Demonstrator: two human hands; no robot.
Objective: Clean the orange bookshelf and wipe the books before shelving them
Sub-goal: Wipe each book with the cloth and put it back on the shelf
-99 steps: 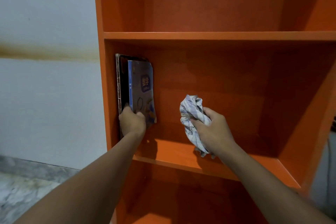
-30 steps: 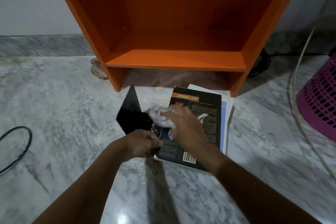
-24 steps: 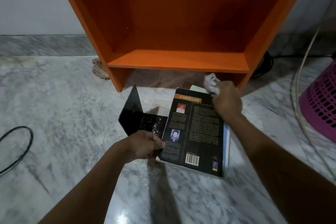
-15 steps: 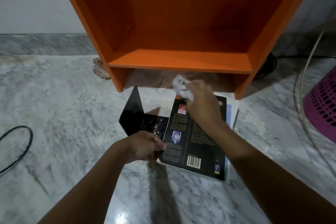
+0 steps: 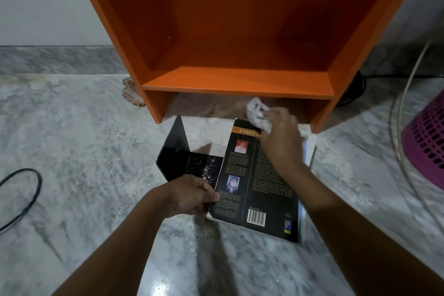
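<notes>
A black paperback titled Cyber Law [image 5: 257,190] lies back cover up on a small stack of books on the marble floor, in front of the orange bookshelf [image 5: 235,84]. My right hand [image 5: 280,137] grips a crumpled white patterned cloth [image 5: 257,114] and presses it on the book's top edge, by the title. My left hand [image 5: 192,193] pinches the book's lower left edge. A black metal bookend [image 5: 177,154] stands just left of the book, its flat base speckled with dust.
A purple plastic basket [image 5: 427,142] stands at the right, with a white cable [image 5: 403,103] curving past it. A black cable [image 5: 26,190] loops on the floor at the left. A brown rag [image 5: 131,94] lies by the shelf's left foot.
Since shelving a blue book higher up, my view has dropped to the floor. My right hand has swept the cloth across the book's cover, up to its top edge. My left hand keeps holding the edge.
</notes>
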